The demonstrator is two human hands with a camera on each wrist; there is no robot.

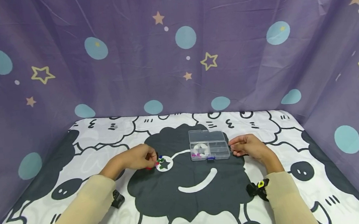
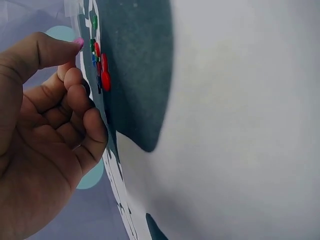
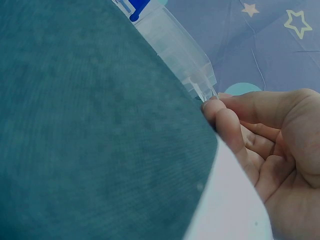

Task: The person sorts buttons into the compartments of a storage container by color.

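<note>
Sheep-print cloth [image 1: 195, 195] lies low in frame, purple curtain [image 1: 149, 78] above. Left hand [image 1: 139, 157] pinches a part-hidden pink button [image 2: 79, 43]; right hand [image 1: 250, 145], a compartment box [image 1: 218, 150].

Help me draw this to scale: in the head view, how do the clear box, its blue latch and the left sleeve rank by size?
1. Left sleeve, nearest the camera
2. Clear box
3. Blue latch

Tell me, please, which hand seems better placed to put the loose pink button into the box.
Probably the left hand: it pinches that pink button, while the right hand grips the edge of the box.
</note>
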